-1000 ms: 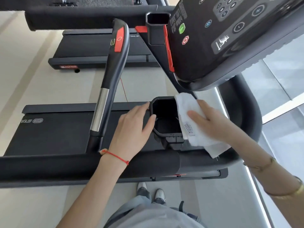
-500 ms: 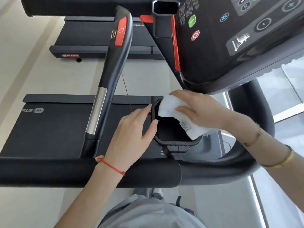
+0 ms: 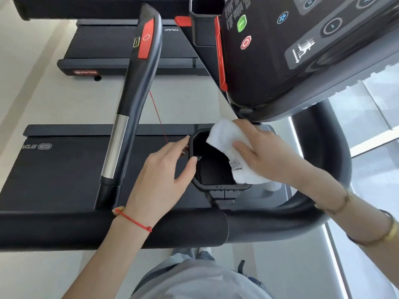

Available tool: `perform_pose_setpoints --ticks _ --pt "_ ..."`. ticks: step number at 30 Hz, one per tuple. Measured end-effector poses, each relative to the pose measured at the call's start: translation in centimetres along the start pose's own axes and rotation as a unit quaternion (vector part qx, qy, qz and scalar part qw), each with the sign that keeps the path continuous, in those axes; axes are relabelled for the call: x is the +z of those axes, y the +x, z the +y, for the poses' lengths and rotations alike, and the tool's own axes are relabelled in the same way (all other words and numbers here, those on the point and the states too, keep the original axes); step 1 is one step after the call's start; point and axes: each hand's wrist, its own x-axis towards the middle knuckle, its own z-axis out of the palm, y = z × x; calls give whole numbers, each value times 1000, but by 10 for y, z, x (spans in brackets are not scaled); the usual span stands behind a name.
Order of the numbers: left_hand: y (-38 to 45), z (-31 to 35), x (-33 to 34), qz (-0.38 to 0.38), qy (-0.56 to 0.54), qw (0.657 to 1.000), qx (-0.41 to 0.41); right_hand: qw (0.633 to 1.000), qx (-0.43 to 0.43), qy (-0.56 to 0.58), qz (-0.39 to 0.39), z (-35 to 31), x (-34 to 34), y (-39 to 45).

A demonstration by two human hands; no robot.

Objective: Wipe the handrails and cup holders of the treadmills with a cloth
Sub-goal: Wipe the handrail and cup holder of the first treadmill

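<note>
A black cup holder hangs under the treadmill console, just beyond the padded front handrail. My right hand presses a folded white cloth onto the holder's right and far rim; part of the cloth dips into the opening. My left hand rests on the holder's left rim, thumb hooked over the edge and fingers along the outer wall. A black side handrail with a red panel and a silver section rises at the left.
The console overhangs close above my right hand. A second cup holder sits at the top. A curved black handrail wraps round on the right. Treadmill decks lie below; a window is at the far right.
My right hand has carried the cloth from the holder's right outer side up onto its far right rim. My left hand has kept its hold on the left rim.
</note>
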Motion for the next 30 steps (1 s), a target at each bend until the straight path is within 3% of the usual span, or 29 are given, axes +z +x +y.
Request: perform_pose_setpoints --ticks 4,9,11,17,21,30 --pt "0 0 1 -2 0 1000 -4 1000 20 1 -2 -7 1 2" --pt "-1 0 1 -3 5 1000 -5 977 -50 -204 24 -25 8 32" --pt "-1 -1 1 -1 5 1000 -5 972 -62 -225 27 -28 10 36" --pt "0 0 0 5 -3 1000 -1 998 42 -32 46 -14 6 6" --pt "0 -1 2 6 0 1000 6 984 139 105 39 -11 14 -20" --pt "-1 -1 3 10 14 1000 13 985 151 87 -9 -7 8 9"
